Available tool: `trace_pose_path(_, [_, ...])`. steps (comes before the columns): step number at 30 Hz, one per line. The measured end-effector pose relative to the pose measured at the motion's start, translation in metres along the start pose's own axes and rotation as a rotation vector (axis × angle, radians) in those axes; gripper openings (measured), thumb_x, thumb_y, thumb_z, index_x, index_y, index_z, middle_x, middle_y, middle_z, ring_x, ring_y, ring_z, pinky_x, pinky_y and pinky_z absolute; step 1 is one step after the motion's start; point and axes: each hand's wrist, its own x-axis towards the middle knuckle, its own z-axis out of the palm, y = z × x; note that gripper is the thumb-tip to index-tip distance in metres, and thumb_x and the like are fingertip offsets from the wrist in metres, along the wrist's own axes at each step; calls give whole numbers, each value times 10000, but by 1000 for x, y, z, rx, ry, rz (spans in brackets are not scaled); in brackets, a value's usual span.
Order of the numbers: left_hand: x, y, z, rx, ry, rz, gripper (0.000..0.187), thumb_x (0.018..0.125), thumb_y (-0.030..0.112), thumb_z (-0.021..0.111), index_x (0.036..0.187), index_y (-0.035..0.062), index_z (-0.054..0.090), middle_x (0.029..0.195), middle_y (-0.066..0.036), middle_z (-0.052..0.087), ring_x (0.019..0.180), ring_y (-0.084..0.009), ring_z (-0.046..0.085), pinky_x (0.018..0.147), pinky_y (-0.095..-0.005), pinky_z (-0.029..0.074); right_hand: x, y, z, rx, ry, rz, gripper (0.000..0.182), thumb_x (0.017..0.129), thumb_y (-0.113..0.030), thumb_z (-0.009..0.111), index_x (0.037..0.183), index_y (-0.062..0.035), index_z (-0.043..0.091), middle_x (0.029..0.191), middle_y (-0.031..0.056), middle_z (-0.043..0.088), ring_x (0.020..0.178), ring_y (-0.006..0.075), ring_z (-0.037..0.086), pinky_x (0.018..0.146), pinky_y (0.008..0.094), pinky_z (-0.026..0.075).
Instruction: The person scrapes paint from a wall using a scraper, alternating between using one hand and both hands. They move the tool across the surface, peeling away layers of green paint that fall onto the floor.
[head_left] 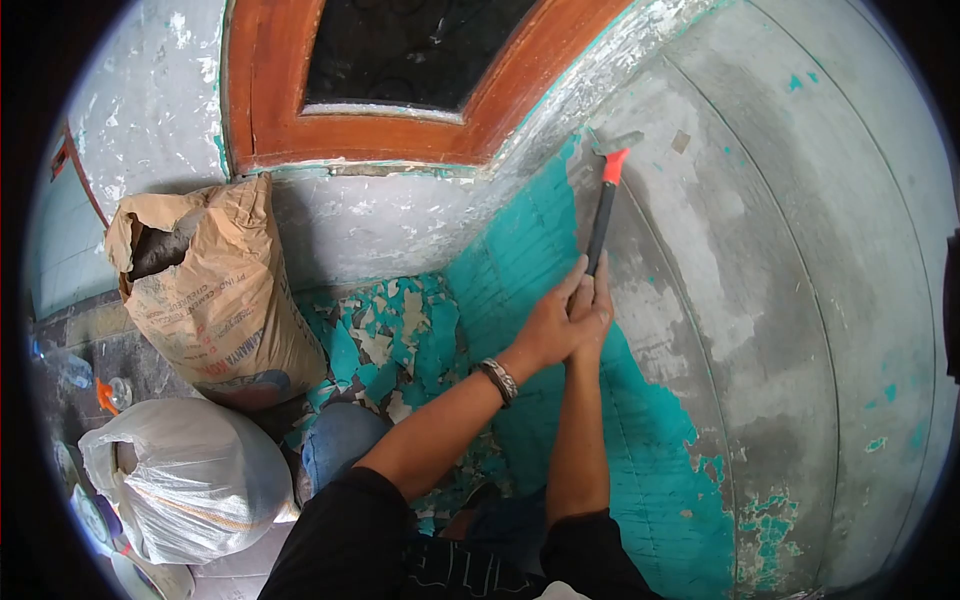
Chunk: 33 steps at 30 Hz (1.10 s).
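Note:
Both my hands grip one scraper [603, 205] with a black handle, an orange neck and a metal blade. My left hand [548, 325], with a bracelet on its wrist, wraps the lower end of the handle. My right hand [597, 310] clasps against it from the right. The blade [612, 142] presses on the wall where turquoise paint [540, 250] meets bare grey plaster [760, 250]. Paint below and left of the blade is still on the wall.
A brown paper cement sack [215, 295] stands open at left, a white plastic sack [185, 475] below it. Peeled turquoise paint flakes [385, 345] litter the floor. A wooden window frame [370, 130] sits above. My knee [340, 440] is near the flakes.

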Motion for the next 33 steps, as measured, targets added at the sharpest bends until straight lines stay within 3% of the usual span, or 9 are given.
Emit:
trace_pose_path(1, [3, 2, -2, 1, 20, -12, 851, 815, 289, 666, 1465, -37, 225, 1311, -282, 496, 1233, -339, 497, 1028, -367, 382, 5, -1, 0, -6, 4, -4, 529, 973, -265, 423, 1436, -15, 364, 774, 59, 550, 606, 135, 498, 509, 296, 396])
trace_pose_path(7, [3, -12, -3, 175, 36, 130, 868, 810, 302, 678, 1463, -45, 222, 1321, -281, 490, 1247, -313, 490, 1026, -354, 386, -3, -3, 2, -14, -15, -45, 526, 973, -260, 425, 1436, -17, 365, 786, 61, 552, 618, 135, 500, 522, 295, 402])
trace_pose_path(10, [13, 5, -17, 9, -29, -45, 876, 806, 296, 682, 1462, -51, 216, 1336, -286, 477, 1263, -312, 477, 1027, -348, 385, 17, -7, 16, -17, -3, -31, 525, 973, -257, 427, 1436, -17, 365, 792, 61, 554, 624, 136, 501, 528, 294, 405])
trace_pose_path(16, [-2, 0, -1, 80, -15, 102, 848, 832, 256, 678, 1454, -81, 209, 1405, -260, 404, 1307, -263, 410, 1068, -329, 332, -1, -5, -4, -32, -29, -87, 522, 973, -252, 429, 1436, -18, 366, 803, 63, 556, 636, 136, 504, 541, 293, 411])
trace_pose_path(19, [4, 6, -9, -56, -58, -29, 842, 838, 252, 675, 1455, -80, 208, 1425, -262, 380, 1325, -275, 385, 1082, -341, 314, 7, -4, 9, -42, -9, -65, 520, 973, -249, 430, 1436, -19, 367, 809, 64, 557, 642, 136, 505, 547, 293, 414])
trace_pose_path(25, [-2, 0, -4, 65, -58, 78, 863, 836, 279, 680, 1465, -63, 199, 1425, -249, 383, 1319, -270, 389, 1070, -338, 327, 1, -7, 3, -38, -11, -110, 518, 973, -244, 432, 1435, -20, 368, 820, 65, 560, 655, 136, 507, 560, 292, 420])
trace_pose_path(33, [9, -8, -10, -62, -3, -31, 875, 833, 287, 682, 1468, -61, 191, 1402, -249, 413, 1307, -270, 405, 1071, -341, 322, 23, -13, 20, -52, 8, -125, 514, 974, -237, 435, 1435, -21, 369, 836, 67, 563, 671, 137, 510, 576, 291, 428])
